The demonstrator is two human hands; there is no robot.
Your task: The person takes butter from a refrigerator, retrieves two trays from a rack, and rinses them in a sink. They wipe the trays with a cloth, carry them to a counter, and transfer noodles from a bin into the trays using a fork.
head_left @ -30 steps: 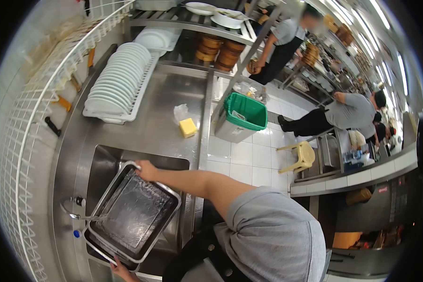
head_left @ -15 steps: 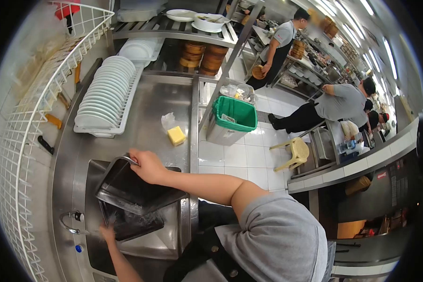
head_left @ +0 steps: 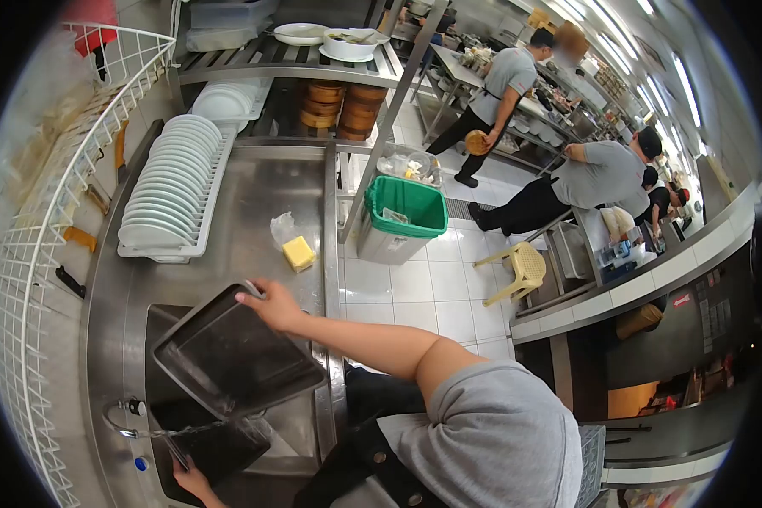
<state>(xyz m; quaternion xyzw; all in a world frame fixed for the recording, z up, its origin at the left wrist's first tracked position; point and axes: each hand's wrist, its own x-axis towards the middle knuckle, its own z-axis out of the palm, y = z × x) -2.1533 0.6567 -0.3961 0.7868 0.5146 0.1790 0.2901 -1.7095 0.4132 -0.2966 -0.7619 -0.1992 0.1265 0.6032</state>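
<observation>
My right hand (head_left: 273, 306) is closed on the upper corner of a dark rectangular baking tray (head_left: 237, 351), which is tilted over the sink (head_left: 292, 461) with its broad face toward me. Below it, a second dark tray (head_left: 220, 453) lies partly in the sink, overlapped by the first. The fingers of my left hand (head_left: 195, 481) are at the rim of this lower tray and appear to grip it. From the curved tap (head_left: 118, 421) a stream of water runs across to the trays. A yellow sponge (head_left: 298, 253) rests on the steel counter, beside crumpled clear plastic (head_left: 283, 227).
A white rack of plates (head_left: 173, 186) stands on the counter, along a white wire rack (head_left: 34, 279). Bamboo steamers (head_left: 322, 102) sit under a shelf. To the right are a green-lined bin (head_left: 406, 203), a yellow stool (head_left: 525, 269) and co-workers (head_left: 605, 173).
The upper tray has turned so that its face shows more broadly. My left hand has moved lower, to the lower tray's rim. The whole view has shifted slightly.
</observation>
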